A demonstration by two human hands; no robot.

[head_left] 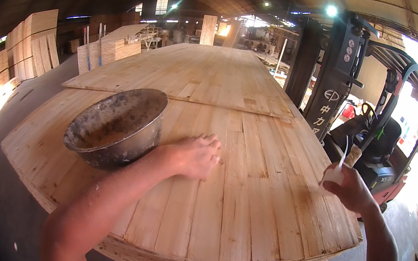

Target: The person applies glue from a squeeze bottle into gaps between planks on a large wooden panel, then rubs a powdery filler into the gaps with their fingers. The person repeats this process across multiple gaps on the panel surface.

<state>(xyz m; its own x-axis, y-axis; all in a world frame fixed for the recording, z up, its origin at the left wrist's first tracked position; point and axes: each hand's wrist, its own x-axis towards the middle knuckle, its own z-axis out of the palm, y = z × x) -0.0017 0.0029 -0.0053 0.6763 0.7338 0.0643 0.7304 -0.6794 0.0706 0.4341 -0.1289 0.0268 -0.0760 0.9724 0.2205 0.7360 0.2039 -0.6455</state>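
Note:
A pale panel of joined wood strips [241, 205] lies on top of a stack in front of me. My left hand [195, 155] rests on it with its fingers curled; whether they hold something small is hidden. Left of that hand, beside my forearm, a round dark bowl [108, 153] sits tilted in view, its inside smeared with brownish residue. Over the panel's right edge, my right hand [349, 190] is closed around a small white object [333, 176]. A thin curved white strip and a tan, wood-like end stick up from this grip; the exact kind is unclear.
Another wood panel [190, 74] overlaps the far part of the stack. A forklift [380, 140] with a dark mast stands close along the right side. Stacks of boards [110, 51] and leaning panels [32, 47] stand at the left. Sunlight falls on the floor.

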